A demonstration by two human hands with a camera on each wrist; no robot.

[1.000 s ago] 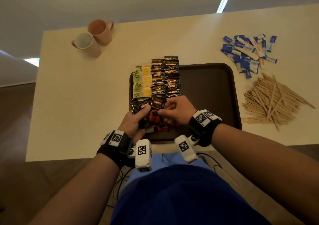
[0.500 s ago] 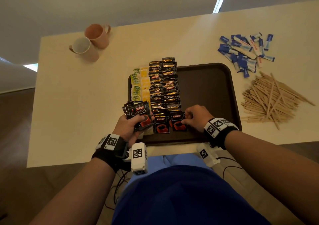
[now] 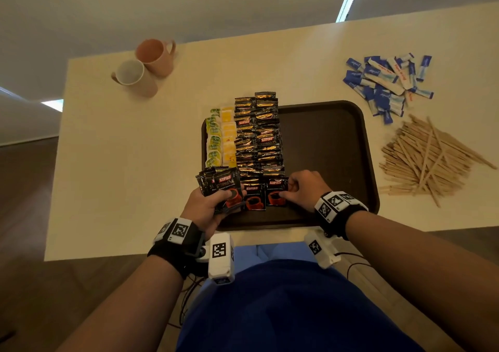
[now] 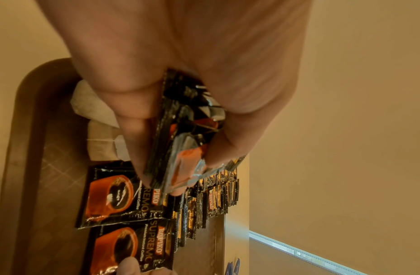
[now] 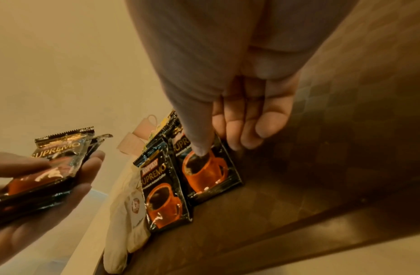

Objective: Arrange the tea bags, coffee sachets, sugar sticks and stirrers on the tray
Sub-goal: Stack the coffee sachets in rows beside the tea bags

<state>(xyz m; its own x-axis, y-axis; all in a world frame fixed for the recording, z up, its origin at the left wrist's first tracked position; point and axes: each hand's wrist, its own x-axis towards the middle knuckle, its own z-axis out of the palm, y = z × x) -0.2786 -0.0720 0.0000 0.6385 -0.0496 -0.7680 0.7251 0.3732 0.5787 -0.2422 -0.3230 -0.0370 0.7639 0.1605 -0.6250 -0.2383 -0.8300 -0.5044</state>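
A: What is the left hand doing?

B: It grips a fanned stack of black coffee sachets with orange cups printed on them, thumb on top and fingers underneath — held above the near left corner of the dark brown plastic tray. The left wrist view shows the same bundle clamped between thumb and fingers.

A: And the right hand?

B: Its fingers are curled and it pinches the right edge of one black coffee sachet lying flat at the near end of the right coffee column. In the right wrist view the thumb presses on that sachet while the fingertips sit at its far edge.

A: What else is on the tray?

B: Two overlapping columns of black-and-gold coffee sachets run from far rim to near rim, and left of them lie two columns of green and yellow tagged tea bags. The right half is bare.

A: And off the tray?

B: On the cream bench, a heap of blue and white sugar sticks lies beyond the far right corner, and a pile of pale wooden stirrers just right of the tray — neither touches it. Two pink mugs stand at the far left.
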